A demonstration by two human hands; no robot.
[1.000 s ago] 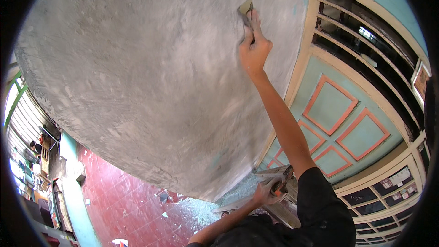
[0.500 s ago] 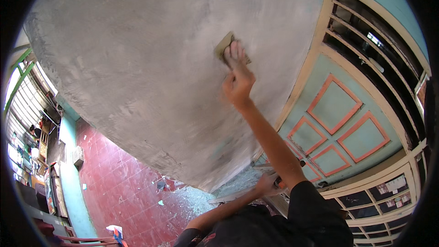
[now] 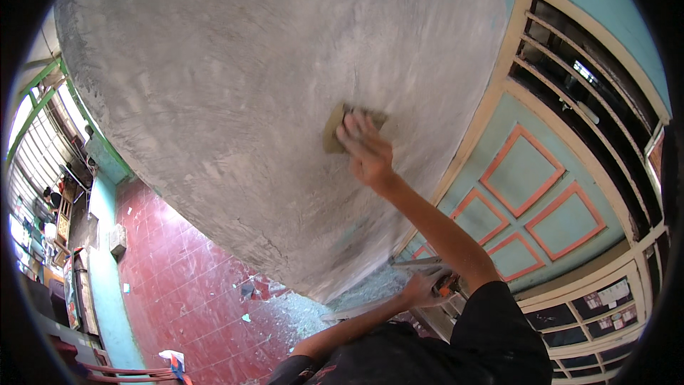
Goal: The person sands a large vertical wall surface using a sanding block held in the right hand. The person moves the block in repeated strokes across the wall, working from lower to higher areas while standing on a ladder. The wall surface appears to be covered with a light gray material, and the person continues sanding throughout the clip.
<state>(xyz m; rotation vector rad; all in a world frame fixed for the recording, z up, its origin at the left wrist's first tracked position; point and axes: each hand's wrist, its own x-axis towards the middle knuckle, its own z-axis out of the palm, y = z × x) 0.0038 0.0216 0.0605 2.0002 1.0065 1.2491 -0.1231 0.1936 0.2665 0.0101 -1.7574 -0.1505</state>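
Observation:
My right hand (image 3: 367,146) presses a tan, bent sheet of sandpaper (image 3: 332,130) flat to the grey plastered wall (image 3: 235,100), its fingers blurred by motion. The wall surface around it is streaked and patchy. Lower down, my left hand (image 3: 422,289) is closed at an orange and black part (image 3: 447,285) beside pale rails (image 3: 363,308) that look like a ladder or stand. What exactly its fingers grip is hidden.
A blue-green door (image 3: 509,164) with orange-edged panels and a barred vent (image 3: 581,89) stands on the right. White debris (image 3: 296,314) litters the red tiled floor (image 3: 178,271). A block (image 3: 117,240) rests on the low ledge at left; red chair rails (image 3: 128,372) show at lower left.
My right hand has slid down the wall with the sandpaper, which has turned slightly. The view has shifted a little. My left hand remains at the same part.

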